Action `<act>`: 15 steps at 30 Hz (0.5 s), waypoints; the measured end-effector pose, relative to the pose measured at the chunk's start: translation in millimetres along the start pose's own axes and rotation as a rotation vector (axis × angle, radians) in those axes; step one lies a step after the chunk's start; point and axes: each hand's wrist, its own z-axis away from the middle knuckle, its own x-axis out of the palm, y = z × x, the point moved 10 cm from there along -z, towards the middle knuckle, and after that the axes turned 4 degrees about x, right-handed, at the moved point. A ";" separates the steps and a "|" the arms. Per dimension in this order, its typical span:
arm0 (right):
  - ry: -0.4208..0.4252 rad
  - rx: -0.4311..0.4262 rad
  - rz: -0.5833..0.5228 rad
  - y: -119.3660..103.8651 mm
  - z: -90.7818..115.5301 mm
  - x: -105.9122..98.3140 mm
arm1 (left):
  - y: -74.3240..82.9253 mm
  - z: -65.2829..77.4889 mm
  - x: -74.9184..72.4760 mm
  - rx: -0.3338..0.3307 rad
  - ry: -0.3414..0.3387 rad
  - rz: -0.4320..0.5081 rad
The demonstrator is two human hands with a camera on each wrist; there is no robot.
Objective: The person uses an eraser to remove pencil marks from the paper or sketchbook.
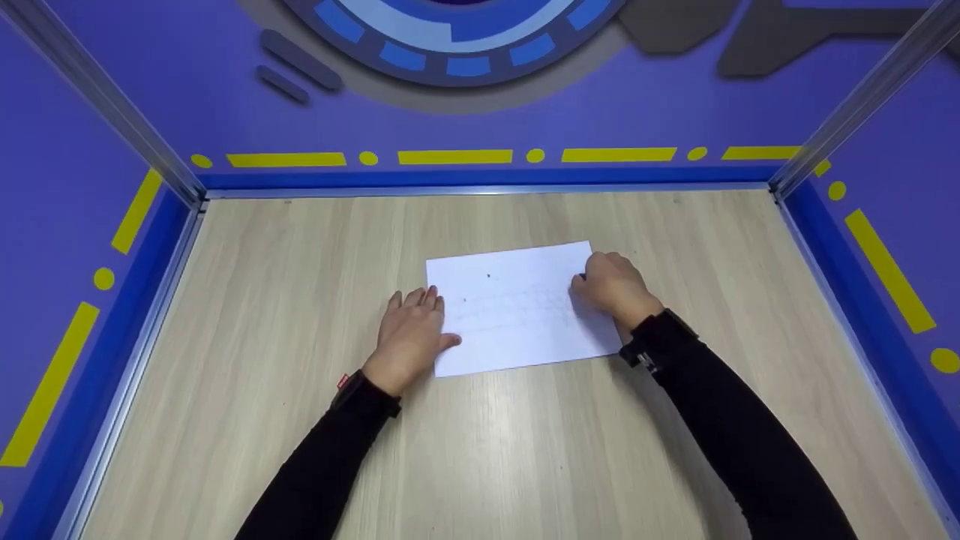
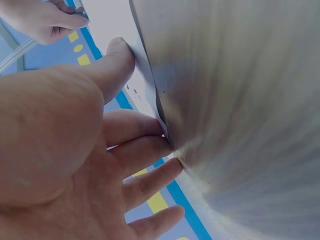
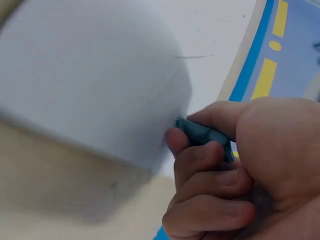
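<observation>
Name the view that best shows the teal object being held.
The right wrist view: the teal object appears largest there, pinched by the right hand. The head and left wrist views show only slivers of it.

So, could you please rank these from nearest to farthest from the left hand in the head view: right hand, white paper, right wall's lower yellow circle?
1. White paper: touches the left hand, extending right of it.
2. Right hand: at the paper's right end.
3. Lower yellow circle: on the right wall.
</observation>
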 end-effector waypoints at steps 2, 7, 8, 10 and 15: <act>0.007 -0.025 -0.029 -13.3 -0.4 2.6 | 0.0 -0.5 0.2 0.001 -0.004 -0.001; -0.011 -0.120 -0.103 -68.0 -1.1 22.9 | 0.0 -1.3 0.1 0.001 -0.009 -0.016; -0.021 -0.130 -0.111 -80.3 -0.6 28.3 | -0.1 -1.3 0.3 0.002 -0.009 -0.016; -0.048 -0.144 -0.119 -104.0 0.2 39.6 | -0.2 -1.4 0.2 0.004 -0.004 -0.013; -0.058 -0.172 -0.082 -157.0 3.8 60.5 | 0.0 -0.5 -3.9 0.011 0.055 0.002</act>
